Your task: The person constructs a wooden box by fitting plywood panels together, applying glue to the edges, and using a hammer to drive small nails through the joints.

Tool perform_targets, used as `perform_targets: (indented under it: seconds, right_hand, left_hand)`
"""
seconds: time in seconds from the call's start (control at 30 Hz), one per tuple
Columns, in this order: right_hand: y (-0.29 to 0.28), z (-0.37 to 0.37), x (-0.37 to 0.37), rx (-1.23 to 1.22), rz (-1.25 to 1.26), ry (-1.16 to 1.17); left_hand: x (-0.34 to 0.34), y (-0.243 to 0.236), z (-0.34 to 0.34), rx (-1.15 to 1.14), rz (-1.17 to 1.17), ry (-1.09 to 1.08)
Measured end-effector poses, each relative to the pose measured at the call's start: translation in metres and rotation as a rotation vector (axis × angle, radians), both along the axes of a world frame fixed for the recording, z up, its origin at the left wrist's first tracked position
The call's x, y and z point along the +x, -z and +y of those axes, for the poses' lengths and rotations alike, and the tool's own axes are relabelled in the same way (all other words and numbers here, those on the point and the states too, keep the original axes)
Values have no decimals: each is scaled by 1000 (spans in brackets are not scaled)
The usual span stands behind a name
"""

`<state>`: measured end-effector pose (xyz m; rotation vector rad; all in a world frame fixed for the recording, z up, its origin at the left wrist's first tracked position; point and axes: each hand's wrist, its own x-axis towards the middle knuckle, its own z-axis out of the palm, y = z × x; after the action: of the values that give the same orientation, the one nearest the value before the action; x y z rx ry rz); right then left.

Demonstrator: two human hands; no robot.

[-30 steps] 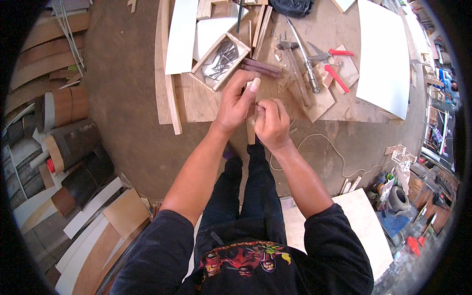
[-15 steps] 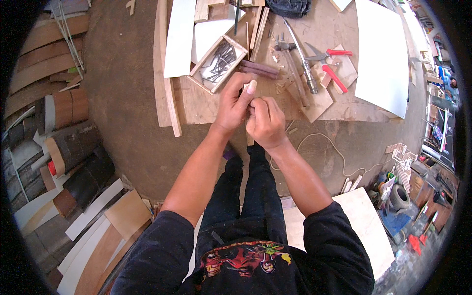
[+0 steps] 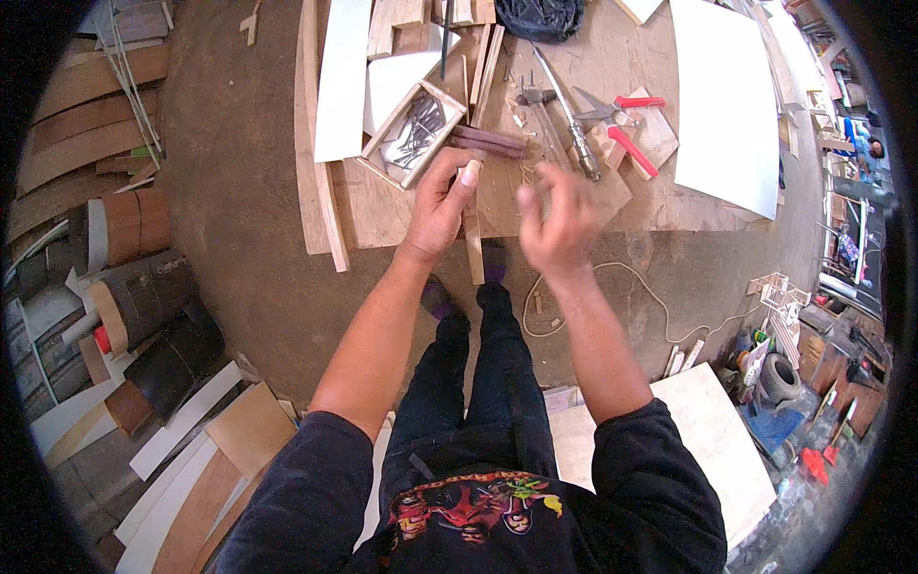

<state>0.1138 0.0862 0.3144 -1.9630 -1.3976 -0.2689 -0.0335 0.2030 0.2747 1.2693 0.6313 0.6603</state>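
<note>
My left hand (image 3: 442,209) is closed, thumb on top, round a narrow pale wooden strip (image 3: 473,251) that hangs down past the table's near edge. To its right, my right hand (image 3: 564,218) is blurred by motion; thumb and fingers look apart, and I see nothing between them. It covers the lower end of a hammer (image 3: 547,124) lying on the table. Beyond my left hand stands a small wooden box (image 3: 381,170) of nails (image 3: 413,132). Dark reddish-brown wooden pieces (image 3: 492,142) lie beside the box.
On the wooden table (image 3: 382,215) lie a long metal screwdriver-like tool (image 3: 572,120), red-handled snips (image 3: 631,148) and white panels (image 3: 722,110). A pale cord (image 3: 631,268) curves over the floor. Boards (image 3: 177,497) are stacked at lower left. A pale board (image 3: 669,450) lies behind me at right.
My right hand has come away from my left hand and moved right, its fingers loosening. My left hand stays closed on the wooden strip, which now shows more below it. The view has shifted slightly.
</note>
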Motion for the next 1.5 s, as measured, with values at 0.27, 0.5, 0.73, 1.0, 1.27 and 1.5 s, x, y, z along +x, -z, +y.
perform_targets:
  seconds: [0.27,0.5,0.73,1.0,1.27,1.5]
  right_hand:
    - [22,8,37,-490,-273,377]
    - [8,-21,27,-310,167,306]
    - [-39,-94,-57,-187,741,141]
    - [-9,-56,-101,-84,922,358]
    - [23,11,-114,150,1008,426]
    - [43,15,-117,175,954,462]
  left_hand:
    - [0,5,3,81,-28,26]
    - [-2,-5,2,43,26,31]
    - [-4,4,4,-17,-2,83]
    - [-8,6,9,21,-42,96]
    - [-7,8,11,22,20,96]
    - [-4,-6,4,-137,-31,71]
